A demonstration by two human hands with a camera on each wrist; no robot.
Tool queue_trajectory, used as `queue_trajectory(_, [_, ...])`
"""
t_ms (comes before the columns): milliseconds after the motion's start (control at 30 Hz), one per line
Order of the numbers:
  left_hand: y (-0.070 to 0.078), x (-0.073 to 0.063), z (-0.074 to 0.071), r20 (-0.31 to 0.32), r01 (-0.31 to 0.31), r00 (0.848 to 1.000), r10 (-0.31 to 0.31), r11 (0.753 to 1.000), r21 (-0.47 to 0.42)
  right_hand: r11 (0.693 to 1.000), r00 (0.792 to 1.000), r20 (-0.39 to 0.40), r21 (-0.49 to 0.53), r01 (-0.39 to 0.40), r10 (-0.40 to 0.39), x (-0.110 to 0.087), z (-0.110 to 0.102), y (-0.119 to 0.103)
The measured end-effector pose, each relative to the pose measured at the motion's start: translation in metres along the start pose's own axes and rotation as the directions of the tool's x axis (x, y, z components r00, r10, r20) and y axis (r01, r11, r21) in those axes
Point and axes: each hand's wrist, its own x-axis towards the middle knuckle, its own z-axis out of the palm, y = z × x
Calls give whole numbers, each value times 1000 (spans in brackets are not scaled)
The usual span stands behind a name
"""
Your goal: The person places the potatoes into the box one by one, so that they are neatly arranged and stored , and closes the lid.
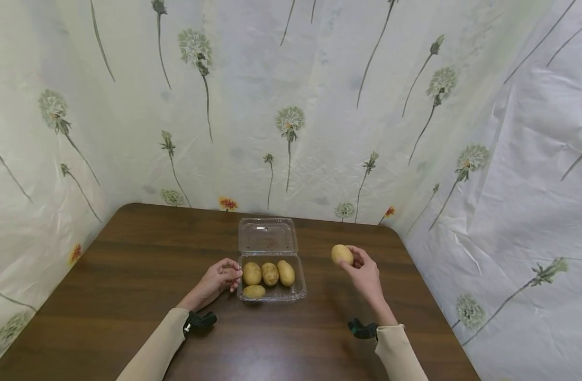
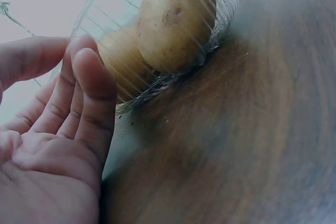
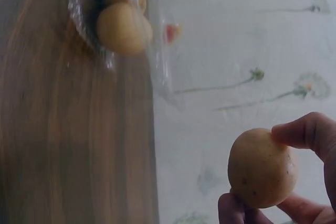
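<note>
A clear plastic clamshell container [image 1: 283, 294] stands on the table with its lid [image 1: 267, 236] folded back. Several yellow potatoes lie in it; three stand in a row and a smaller potato [image 1: 254, 291] lies crosswise in front. At the container's left edge, my left hand [image 1: 217, 281] pinches the rim between thumb and fingers, and in the left wrist view potatoes [image 2: 176, 24] show through the ribbed wall. To the right, my right hand [image 1: 365, 275] holds another potato [image 3: 261, 169] raised above the table, its thumb and fingertips around it.
The brown wooden table [image 1: 281, 344] reaches back to a hanging sheet [image 1: 319, 132] printed with dandelions, which also covers both sides. Each wrist carries a dark strapped device, such as the left band [image 1: 199, 321].
</note>
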Motion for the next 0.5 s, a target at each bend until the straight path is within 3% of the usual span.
queue_trajectory(500, [1, 0, -2, 21, -3, 1000, 3, 1000, 11, 992, 978, 180, 84, 91, -105, -13, 23, -25])
